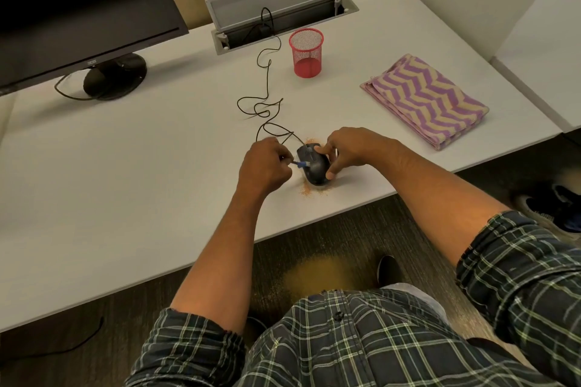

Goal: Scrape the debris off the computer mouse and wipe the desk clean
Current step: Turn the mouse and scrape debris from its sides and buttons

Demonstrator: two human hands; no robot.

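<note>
Mouse (312, 166) sits near desk (125, 182) front edge, bare desktop w/ room left of the grip. Orange debris (309, 190) just front and behind it. R hand (349, 149) clamps mouse, thumb on near end, fingers curled over far side. L hand (262, 168) fisted round small blue tool (300, 163), tip touching mouse top. Folded cloth (424, 99) well right, red mesh cup (306, 52) behind.

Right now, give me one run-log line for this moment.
phase: scraping | left hand: holds blue tool against mouse | right hand: steadies mouse | debris: on desk | cloth: folded, untouched
</note>
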